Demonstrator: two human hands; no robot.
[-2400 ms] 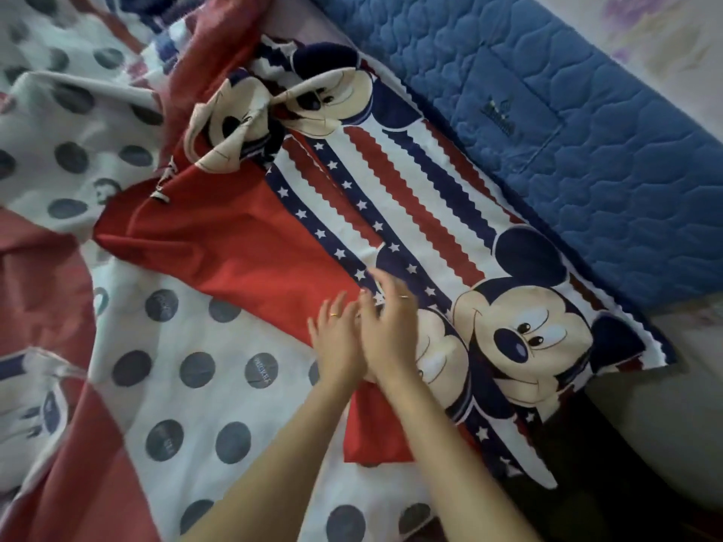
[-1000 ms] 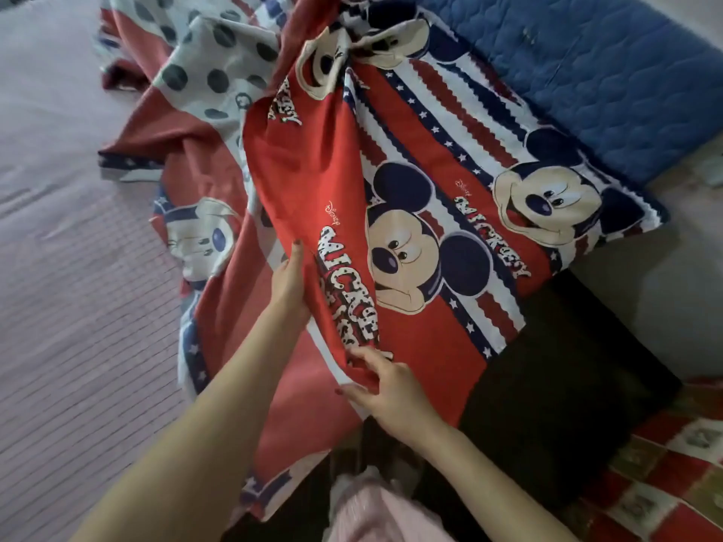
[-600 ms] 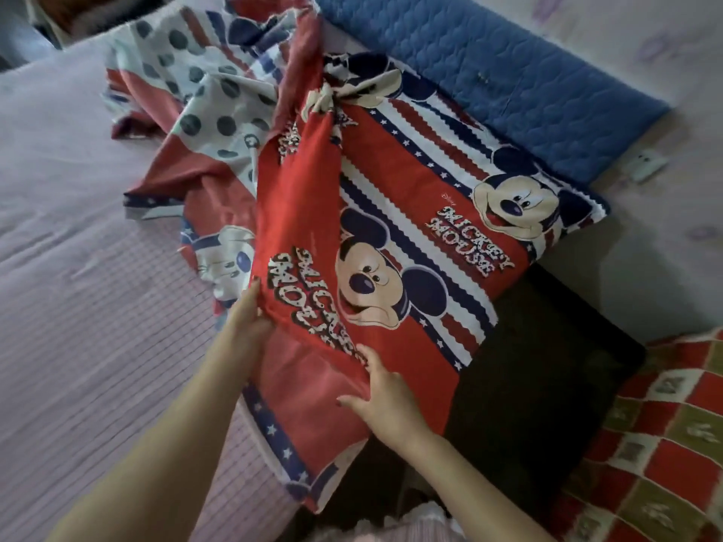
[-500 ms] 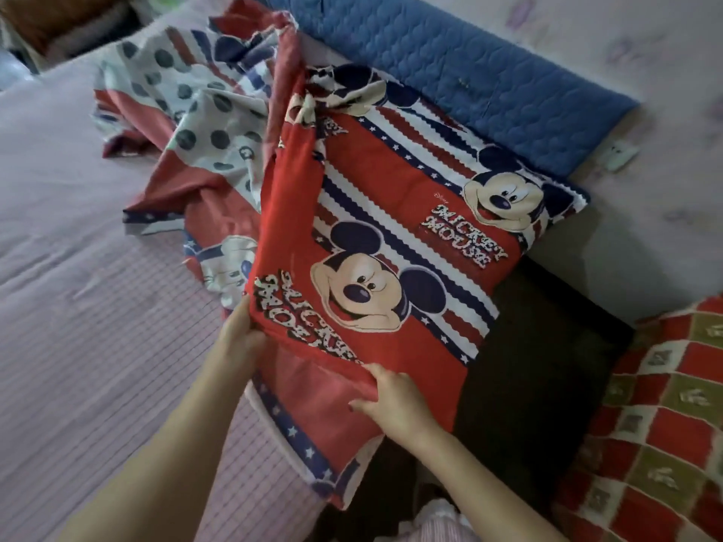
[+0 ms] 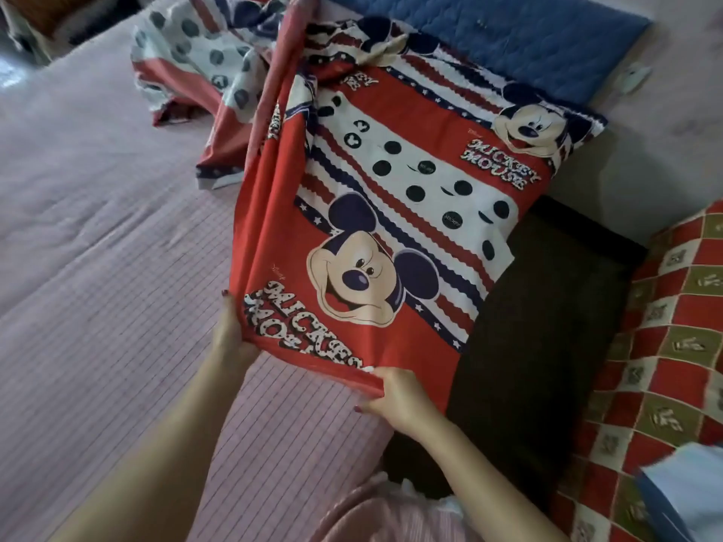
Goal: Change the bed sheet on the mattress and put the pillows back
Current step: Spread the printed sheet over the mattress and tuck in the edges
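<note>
A red, white and navy cartoon-mouse bed sheet (image 5: 391,197) lies partly spread over the near right corner of the mattress (image 5: 98,248), which has a pale pink striped cover. The rest of the sheet is bunched up toward the far side (image 5: 203,60). My left hand (image 5: 231,334) grips the sheet's near edge on the left. My right hand (image 5: 395,397) pinches the same edge further right, near the mattress corner. The edge is stretched between both hands. No pillow is clearly in view.
A blue quilted pad (image 5: 508,37) lies along the far side against the wall. A dark gap (image 5: 540,326) runs beside the mattress on the right. A red and olive checked blanket (image 5: 665,346) lies further right, with a pale blue cloth (image 5: 692,498) at the lower right corner.
Both hands have pulled the sheet's edge toward me, bringing more of it flat over the mattress corner. A white polka-dot band is newly spread out. The view has shifted slightly.
</note>
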